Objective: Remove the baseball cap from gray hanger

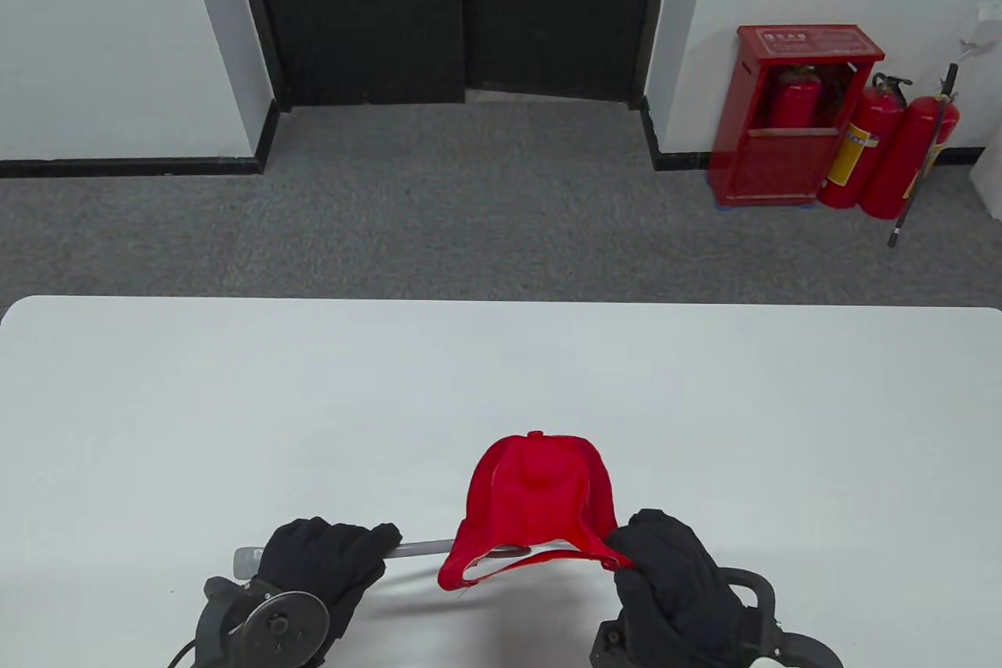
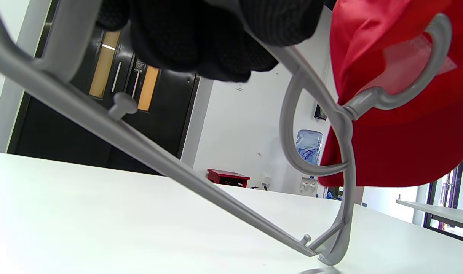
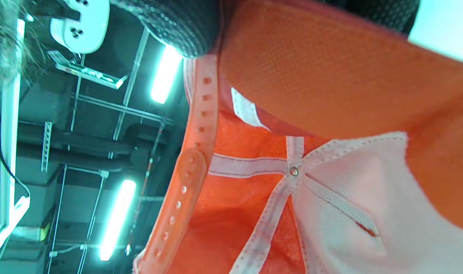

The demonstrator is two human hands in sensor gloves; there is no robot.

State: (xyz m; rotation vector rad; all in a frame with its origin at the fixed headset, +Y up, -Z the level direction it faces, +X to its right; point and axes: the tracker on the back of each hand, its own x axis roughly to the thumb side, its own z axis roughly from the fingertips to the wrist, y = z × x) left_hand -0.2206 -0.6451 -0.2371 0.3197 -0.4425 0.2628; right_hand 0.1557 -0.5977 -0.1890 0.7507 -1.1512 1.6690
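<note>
A red baseball cap [image 1: 540, 492] hangs over the hook of a gray hanger [image 1: 423, 547] near the table's front edge. My left hand [image 1: 325, 562] grips the hanger's bar at its left end and holds it tilted, one corner on the table [image 2: 332, 257]. In the left wrist view the hanger's hook [image 2: 431, 57] runs inside the cap [image 2: 406, 144]. My right hand [image 1: 665, 566] grips the cap's edge at its right side. The right wrist view shows the cap's inside [image 3: 311, 198] and its snap strap [image 3: 185, 171].
The white table [image 1: 235, 402] stretches away from me, with gray carpet beyond its far edge. A red fire-extinguisher cabinet [image 1: 791, 116] and two extinguishers [image 1: 892, 147] stand against the far wall on the right.
</note>
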